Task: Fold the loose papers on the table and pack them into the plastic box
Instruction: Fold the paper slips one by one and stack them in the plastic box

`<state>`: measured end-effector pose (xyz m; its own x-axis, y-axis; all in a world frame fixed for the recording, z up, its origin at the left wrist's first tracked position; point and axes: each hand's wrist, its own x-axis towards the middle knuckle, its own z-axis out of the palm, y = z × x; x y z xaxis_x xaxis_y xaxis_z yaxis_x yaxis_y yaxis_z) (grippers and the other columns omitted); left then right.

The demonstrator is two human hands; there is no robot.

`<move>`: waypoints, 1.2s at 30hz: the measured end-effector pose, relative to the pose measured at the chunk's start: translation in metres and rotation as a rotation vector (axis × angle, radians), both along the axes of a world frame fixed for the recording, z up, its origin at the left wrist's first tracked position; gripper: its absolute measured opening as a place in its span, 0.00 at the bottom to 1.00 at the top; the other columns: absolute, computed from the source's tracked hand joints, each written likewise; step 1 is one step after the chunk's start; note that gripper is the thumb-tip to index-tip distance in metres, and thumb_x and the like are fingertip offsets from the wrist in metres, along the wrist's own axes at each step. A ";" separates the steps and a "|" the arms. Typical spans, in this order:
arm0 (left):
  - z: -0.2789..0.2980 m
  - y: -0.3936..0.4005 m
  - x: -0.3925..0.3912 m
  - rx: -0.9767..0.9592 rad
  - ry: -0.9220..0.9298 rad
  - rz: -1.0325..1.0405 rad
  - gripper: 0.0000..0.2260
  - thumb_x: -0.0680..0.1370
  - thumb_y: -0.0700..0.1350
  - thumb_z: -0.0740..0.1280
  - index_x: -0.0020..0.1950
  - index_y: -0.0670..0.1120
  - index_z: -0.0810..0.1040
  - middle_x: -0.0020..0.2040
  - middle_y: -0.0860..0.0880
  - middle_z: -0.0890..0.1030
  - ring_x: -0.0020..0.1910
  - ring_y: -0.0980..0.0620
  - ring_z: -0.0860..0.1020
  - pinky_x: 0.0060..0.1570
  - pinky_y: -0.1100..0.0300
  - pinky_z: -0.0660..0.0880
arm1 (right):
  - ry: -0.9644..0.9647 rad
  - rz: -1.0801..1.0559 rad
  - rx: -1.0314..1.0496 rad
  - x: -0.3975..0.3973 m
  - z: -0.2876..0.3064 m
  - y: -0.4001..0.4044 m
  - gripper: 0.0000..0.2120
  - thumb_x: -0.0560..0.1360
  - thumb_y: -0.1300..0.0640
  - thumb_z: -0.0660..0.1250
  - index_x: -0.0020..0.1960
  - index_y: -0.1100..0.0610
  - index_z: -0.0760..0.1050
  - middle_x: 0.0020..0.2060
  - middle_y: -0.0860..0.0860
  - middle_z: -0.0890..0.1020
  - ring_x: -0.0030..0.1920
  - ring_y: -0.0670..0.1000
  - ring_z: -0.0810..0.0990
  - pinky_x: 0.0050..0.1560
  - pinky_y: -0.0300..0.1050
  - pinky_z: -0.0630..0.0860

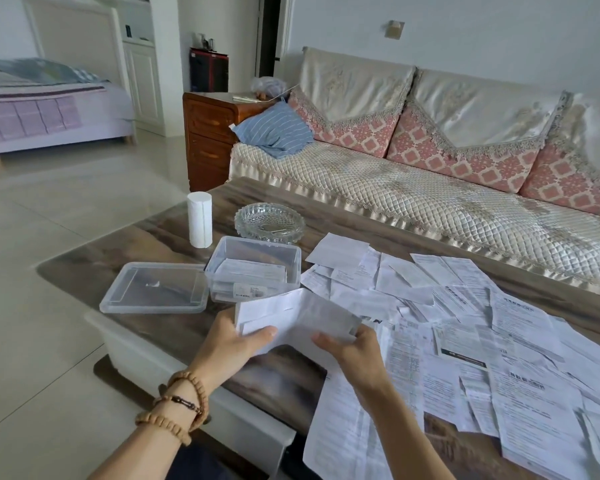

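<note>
My left hand (234, 339) grips the left end of a folded paper (297, 318), thumb on top and fingers curled beneath. My right hand (352, 348) pinches the right end of the same paper, thumb on its near face. The paper is held above the near edge of the surface (174, 233), just in front of the plastic box (253, 268).

The plastic box stands open near the left part of the surface and holds a stack of folded papers (248, 273). Its lid (155, 289) lies flat, touching the box's left side, close to the left edge of the surface.

The loose papers (482, 327) cover the right half of the surface in overlapping layers, from the middle to the right edge. 1 sheet (340, 427) hangs over the near edge below my right forearm.

A white paper roll (199, 219) stands upright near the far left corner. A glass ashtray (270, 223) sits just behind the box. My left wrist carries bead bracelets (179, 407). A sofa (430, 161) stands beyond the far edge.
</note>
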<state>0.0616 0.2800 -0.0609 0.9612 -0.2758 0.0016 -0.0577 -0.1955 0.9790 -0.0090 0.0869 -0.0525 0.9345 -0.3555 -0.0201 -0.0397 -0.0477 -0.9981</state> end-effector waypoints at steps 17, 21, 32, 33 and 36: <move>-0.009 0.043 0.005 0.706 -0.028 0.165 0.24 0.71 0.51 0.73 0.64 0.50 0.70 0.57 0.51 0.79 0.55 0.49 0.78 0.48 0.57 0.75 | 0.481 0.060 -0.756 0.040 -0.022 0.044 0.26 0.66 0.47 0.76 0.60 0.55 0.75 0.50 0.51 0.82 0.49 0.53 0.81 0.42 0.45 0.78; 0.001 0.040 0.003 0.941 -0.258 0.220 0.41 0.68 0.56 0.75 0.74 0.47 0.60 0.69 0.45 0.70 0.66 0.45 0.70 0.59 0.52 0.73 | 0.425 -0.014 -0.981 0.026 -0.012 0.042 0.26 0.72 0.42 0.70 0.63 0.54 0.68 0.57 0.51 0.78 0.56 0.56 0.78 0.47 0.47 0.73; 0.002 -0.041 -0.068 0.948 -0.758 -0.823 0.39 0.73 0.31 0.67 0.77 0.57 0.59 0.80 0.54 0.52 0.78 0.54 0.42 0.76 0.56 0.39 | 0.283 0.083 -1.013 -0.107 -0.007 -0.057 0.12 0.80 0.50 0.62 0.61 0.50 0.77 0.58 0.43 0.79 0.52 0.42 0.77 0.49 0.32 0.69; 0.000 -0.048 -0.071 0.990 -0.762 -0.874 0.38 0.73 0.31 0.66 0.77 0.58 0.59 0.80 0.53 0.51 0.78 0.54 0.41 0.76 0.53 0.38 | 0.311 0.100 -1.011 -0.116 -0.008 -0.064 0.12 0.81 0.53 0.61 0.63 0.50 0.76 0.58 0.43 0.78 0.50 0.40 0.76 0.47 0.29 0.68; -0.003 -0.060 -0.072 0.902 -0.678 -0.923 0.24 0.79 0.40 0.65 0.73 0.57 0.70 0.79 0.53 0.59 0.79 0.52 0.49 0.77 0.52 0.41 | 0.376 0.171 -1.033 -0.139 -0.008 -0.079 0.19 0.79 0.63 0.58 0.66 0.50 0.74 0.55 0.41 0.77 0.39 0.34 0.73 0.40 0.24 0.67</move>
